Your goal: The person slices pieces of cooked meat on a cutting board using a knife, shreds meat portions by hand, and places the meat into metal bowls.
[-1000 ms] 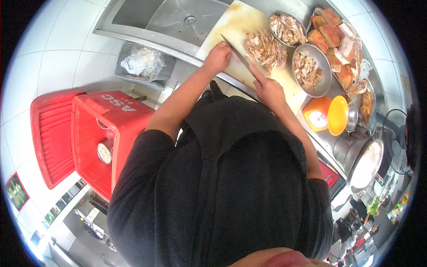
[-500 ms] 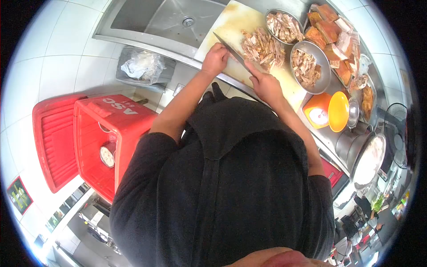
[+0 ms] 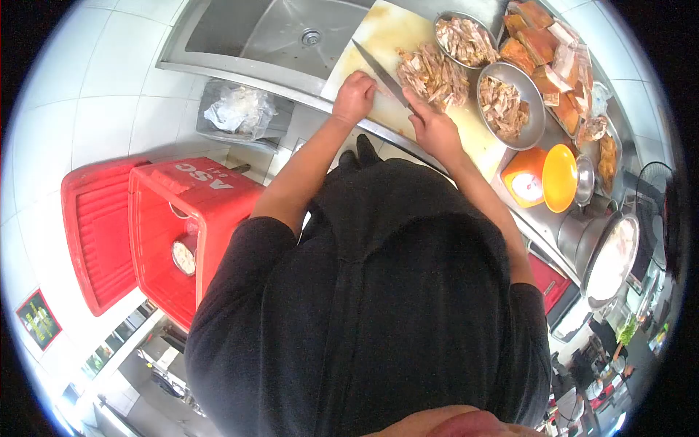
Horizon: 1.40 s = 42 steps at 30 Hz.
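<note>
My right hand (image 3: 437,132) grips the handle of a long kitchen knife (image 3: 375,65), its blade pointing away and to the left over the white cutting board (image 3: 477,146). My left hand (image 3: 354,97) is closed at the board's near edge, with its fingertips on a thin strip of meat (image 3: 388,92) beside the blade. Just beyond the knife lies a heap of cut meat strips (image 3: 437,76). Two metal bowls of cut meat stand along the board's far right side, a nearer bowl (image 3: 535,116) and a farther bowl (image 3: 440,36).
Large browned meat slabs (image 3: 539,44) fill a tray at the back right. An orange scale (image 3: 520,178) and yellow bowl (image 3: 560,178) stand to the right. The sink (image 3: 255,36) lies left of the board, with a bin (image 3: 237,109) below and a red cooler (image 3: 207,240) behind.
The knife blade has swung slightly, its tip now farther from me and clear of my left fingers. My hands stay nearly in place; the whole view has shifted a little.
</note>
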{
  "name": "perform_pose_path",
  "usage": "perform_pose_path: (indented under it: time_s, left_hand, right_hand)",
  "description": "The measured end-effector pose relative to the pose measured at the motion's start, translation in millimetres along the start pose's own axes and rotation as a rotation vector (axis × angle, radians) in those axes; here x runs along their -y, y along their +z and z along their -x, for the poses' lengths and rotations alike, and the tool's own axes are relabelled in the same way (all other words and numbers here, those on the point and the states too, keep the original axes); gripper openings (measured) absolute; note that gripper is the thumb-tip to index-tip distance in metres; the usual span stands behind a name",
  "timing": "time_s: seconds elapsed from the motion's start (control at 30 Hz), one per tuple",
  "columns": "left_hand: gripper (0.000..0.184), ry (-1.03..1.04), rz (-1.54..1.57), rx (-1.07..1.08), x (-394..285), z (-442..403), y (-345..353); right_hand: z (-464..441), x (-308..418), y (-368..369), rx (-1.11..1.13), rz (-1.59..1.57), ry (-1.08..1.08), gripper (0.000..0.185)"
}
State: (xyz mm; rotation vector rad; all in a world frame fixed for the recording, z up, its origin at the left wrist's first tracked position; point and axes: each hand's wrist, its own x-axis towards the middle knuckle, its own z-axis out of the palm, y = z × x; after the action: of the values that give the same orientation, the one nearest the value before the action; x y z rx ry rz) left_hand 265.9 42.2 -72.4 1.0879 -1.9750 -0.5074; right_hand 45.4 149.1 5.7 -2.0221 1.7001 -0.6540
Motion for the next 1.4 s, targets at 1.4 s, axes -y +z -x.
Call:
perform_pose_path:
  time_s: [1.4]
  left_hand:
    - [0.018,0.053,0.117,0.022,-104,-52,-8]
  right_hand:
    - [29,-43,-9,0.170,-0.083,0.135,0.061]
